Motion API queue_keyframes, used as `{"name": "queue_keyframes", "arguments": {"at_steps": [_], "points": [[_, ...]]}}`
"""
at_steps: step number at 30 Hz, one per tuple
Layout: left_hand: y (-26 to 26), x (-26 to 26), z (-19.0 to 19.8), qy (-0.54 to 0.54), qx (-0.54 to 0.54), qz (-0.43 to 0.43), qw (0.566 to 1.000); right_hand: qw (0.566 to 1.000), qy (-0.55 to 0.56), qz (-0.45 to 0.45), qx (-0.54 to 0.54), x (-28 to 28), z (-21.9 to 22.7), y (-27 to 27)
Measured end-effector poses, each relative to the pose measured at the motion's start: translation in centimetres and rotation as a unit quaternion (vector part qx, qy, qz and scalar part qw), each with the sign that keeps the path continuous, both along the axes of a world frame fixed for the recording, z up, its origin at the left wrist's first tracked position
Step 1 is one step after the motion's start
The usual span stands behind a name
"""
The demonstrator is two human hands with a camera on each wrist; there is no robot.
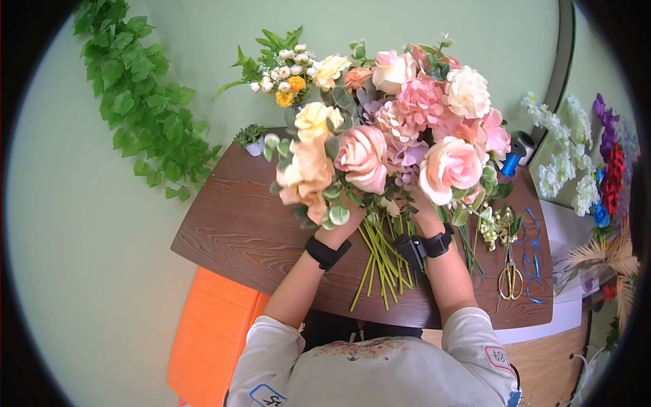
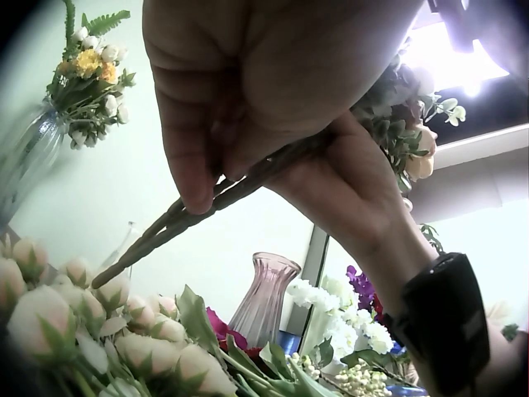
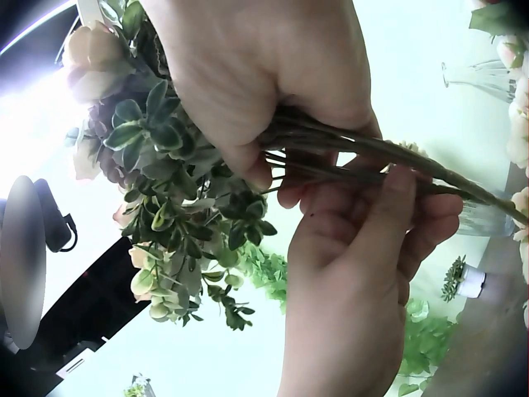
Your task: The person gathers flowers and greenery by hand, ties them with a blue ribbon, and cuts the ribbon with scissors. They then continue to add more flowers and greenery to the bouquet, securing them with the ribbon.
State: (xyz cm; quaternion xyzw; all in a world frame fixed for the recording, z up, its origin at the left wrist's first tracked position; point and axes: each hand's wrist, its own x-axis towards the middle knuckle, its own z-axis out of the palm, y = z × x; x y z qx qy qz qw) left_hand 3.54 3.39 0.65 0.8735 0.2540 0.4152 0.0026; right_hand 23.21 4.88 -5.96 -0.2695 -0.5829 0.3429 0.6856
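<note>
Head view: the bouquet (image 1: 407, 125) is held above the worktop (image 1: 230, 217), blooms (image 1: 366, 161) pointed to the far side, stems (image 1: 382, 254) slanted back toward the near edge. Left grip (image 1: 347, 218) and right grip (image 1: 424, 213) are partly hidden under the blooms. Left wrist: the stems are angled from upper right to lower left, ends poking out past the left grip. Right wrist: the stems are tilted down rightward, pinched by the left grip, and wrapped by the curled right one; blooms are seen just left.

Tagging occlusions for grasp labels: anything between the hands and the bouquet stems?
Nothing visible: the left hand and right hand both hold the stems directly in the right wrist view. The blooms merely hide part of the hands in the head view.
</note>
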Motion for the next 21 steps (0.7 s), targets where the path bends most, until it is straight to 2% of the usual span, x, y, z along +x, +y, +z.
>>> {"name": "queue_keyframes", "arguments": {"at_steps": [1, 2, 3, 5, 7, 9, 10, 11, 12, 13, 14, 15, 16, 17, 19, 21], "points": [[-0.2, 0.0, 0.0, -0.043, -0.040, -0.013, 0.998, 1.000, -0.014, -0.009, 0.002, 0.1, -1.2, -2.6], [-0.4, 0.0, 0.6, -0.068, 0.032, -0.019, 0.997, 0.999, -0.028, -0.018, 0.005, -0.2, -0.7, -2.9], [-0.3, 0.0, 0.5, -0.068, 0.032, -0.020, 0.997, 0.999, -0.042, -0.027, 0.006, -0.2, -0.2, -3.4], [-0.2, 0.1, 0.2, -0.165, -0.083, -0.050, 0.982, 0.996, -0.070, -0.046, 0.010, -1.3, 0.8, -2.8], [-1.6, -0.3, 3.4, -0.165, -0.203, -0.053, 0.964, 0.993, -0.097, -0.065, 0.013, -2.4, 2.7, -1.6], [-2.6, -0.1, 4.8, -0.214, -0.276, -0.099, 0.932, 0.988, -0.123, -0.088, 0.016, -3.1, 3.5, -1.8], [-3.1, 0.0, 5.8, -0.213, -0.278, -0.101, 0.931, 0.986, -0.136, -0.098, 0.016, -3.2, 3.8, -2.2], [-3.5, 0.1, 7.0, -0.154, -0.328, -0.173, 0.916, 0.997, 0.059, 0.052, -0.026, -3.3, 4.0, -1.4], [-3.6, 0.1, 7.5, -0.093, -0.375, -0.244, 0.890, 0.994, 0.080, 0.058, -0.042, -3.1, 3.3, -0.8], [-3.5, 0.3, 7.2, -0.093, -0.376, -0.244, 0.889, 0.991, 0.100, 0.064, -0.058, -2.9, 2.4, -0.3], [-3.2, 0.7, 6.6, -0.130, -0.381, -0.246, 0.882, 0.991, 0.100, 0.064, -0.059, -1.9, 0.4, 0.2], [-3.0, 0.9, 6.2, -0.167, -0.386, -0.248, 0.873, 0.981, 0.158, 0.082, -0.080, 0.1, -2.6, 0.8], [-2.7, 0.9, 6.0, -0.126, -0.192, -0.199, 0.953, 0.966, 0.215, 0.099, -0.099, 2.0, -5.2, 1.3], [-3.3, 0.4, 6.3, -0.086, -0.110, -0.189, 0.972, 0.948, 0.271, 0.116, -0.118, 2.5, -5.3, 1.2], [-1.8, 0.4, 4.1, 0.004, -0.020, -0.069, 0.997, 0.954, 0.253, 0.111, -0.116, 2.9, -5.7, 0.9], [-1.6, 0.5, 4.0, 0.002, -0.024, -0.073, 0.997, 0.965, 0.216, 0.102, -0.113, 2.9, -5.2, 0.3]]}}
